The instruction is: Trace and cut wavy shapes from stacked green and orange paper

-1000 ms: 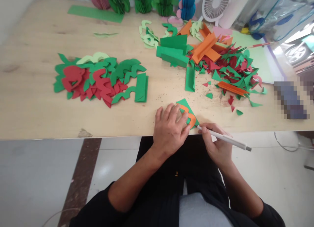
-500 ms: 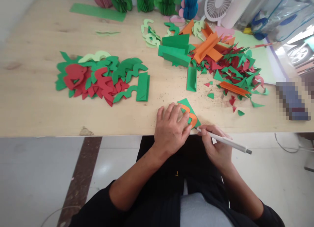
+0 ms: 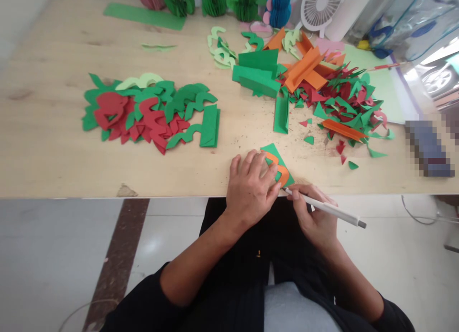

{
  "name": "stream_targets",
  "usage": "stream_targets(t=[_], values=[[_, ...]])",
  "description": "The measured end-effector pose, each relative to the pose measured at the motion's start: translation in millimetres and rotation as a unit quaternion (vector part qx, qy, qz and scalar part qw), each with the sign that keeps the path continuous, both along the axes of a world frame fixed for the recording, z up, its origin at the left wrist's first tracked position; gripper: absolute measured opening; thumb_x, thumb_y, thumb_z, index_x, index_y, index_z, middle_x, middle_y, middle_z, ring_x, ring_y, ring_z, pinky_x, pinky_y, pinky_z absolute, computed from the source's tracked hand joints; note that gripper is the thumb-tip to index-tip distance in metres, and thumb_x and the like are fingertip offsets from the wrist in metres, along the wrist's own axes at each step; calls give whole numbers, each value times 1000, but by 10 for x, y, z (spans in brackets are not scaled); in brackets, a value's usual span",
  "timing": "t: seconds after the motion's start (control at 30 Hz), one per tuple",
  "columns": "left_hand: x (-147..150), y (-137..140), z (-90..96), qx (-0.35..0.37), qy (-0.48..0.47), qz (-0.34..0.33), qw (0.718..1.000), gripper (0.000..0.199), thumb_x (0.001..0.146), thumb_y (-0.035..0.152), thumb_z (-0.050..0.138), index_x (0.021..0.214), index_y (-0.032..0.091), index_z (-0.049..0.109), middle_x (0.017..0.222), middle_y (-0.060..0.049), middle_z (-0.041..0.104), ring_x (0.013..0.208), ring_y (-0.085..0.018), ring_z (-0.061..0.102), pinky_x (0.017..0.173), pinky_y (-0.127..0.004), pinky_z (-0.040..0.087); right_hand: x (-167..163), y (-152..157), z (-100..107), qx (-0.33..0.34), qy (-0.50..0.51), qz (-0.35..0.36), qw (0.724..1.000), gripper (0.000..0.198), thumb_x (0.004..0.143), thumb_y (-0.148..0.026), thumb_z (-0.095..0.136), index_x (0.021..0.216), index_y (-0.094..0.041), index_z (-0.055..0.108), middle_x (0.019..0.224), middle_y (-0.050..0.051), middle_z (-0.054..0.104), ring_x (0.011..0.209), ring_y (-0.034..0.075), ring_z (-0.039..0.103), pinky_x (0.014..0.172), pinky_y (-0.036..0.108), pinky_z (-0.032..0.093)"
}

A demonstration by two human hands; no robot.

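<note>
At the table's front edge lies a piece of green paper [image 3: 289, 179] with a curvy orange paper shape [image 3: 284, 176] on top. My left hand [image 3: 249, 186] rests over both, fingers spread and pressing them onto the table, hiding their left part. A white pen [image 3: 328, 208] with a grey end is pinched between the thumb and fingers of my right hand [image 3: 315, 215]. Its tip meets the lower edge of the orange shape, close to my left thumb.
Red and green cut-out shapes [image 3: 143, 109] are heaped on the left. Folded green strips [image 3: 258, 81], folded orange strips [image 3: 304, 71] and paper scraps [image 3: 347, 102] cover the right. Behind stand a white fan [image 3: 321, 6] and honeycomb paper figures [image 3: 245, 2].
My right hand and the pen have shifted slightly left along the lower edge of the orange shape. The left hand keeps its place on the paper.
</note>
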State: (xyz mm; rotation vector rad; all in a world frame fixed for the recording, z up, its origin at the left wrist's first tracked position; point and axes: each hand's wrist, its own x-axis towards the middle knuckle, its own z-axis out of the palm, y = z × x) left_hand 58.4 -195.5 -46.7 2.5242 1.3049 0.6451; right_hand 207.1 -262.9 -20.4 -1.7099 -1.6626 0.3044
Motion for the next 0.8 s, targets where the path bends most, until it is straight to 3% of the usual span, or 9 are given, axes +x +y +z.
stream_targets(t=[0.47,0.63,0.8], values=[[-3,-3,-2,1,5,1,1000,33,93,35,53,118,20,67,137,-17,57,130,-36,47,107,-59,34,-14,-22,-21,5,9,11,1000,13,91,-23,54,82,-24,64,73,2,74,66,18,69,65,32,53],[-4,-2,6,3,3,-1,1000,32,93,35,52,117,20,67,135,-16,57,130,-36,48,106,-59,34,67,-64,-25,-15,62,-34,997,14,92,-24,55,87,-23,67,74,1,73,68,18,70,65,31,54],[1,-8,8,8,5,-2,1000,34,93,36,51,117,18,67,136,-17,57,130,-36,47,106,-58,35,95,-27,-32,24,62,5,998,18,95,-21,53,106,-23,67,97,5,75,87,20,71,78,34,55]])
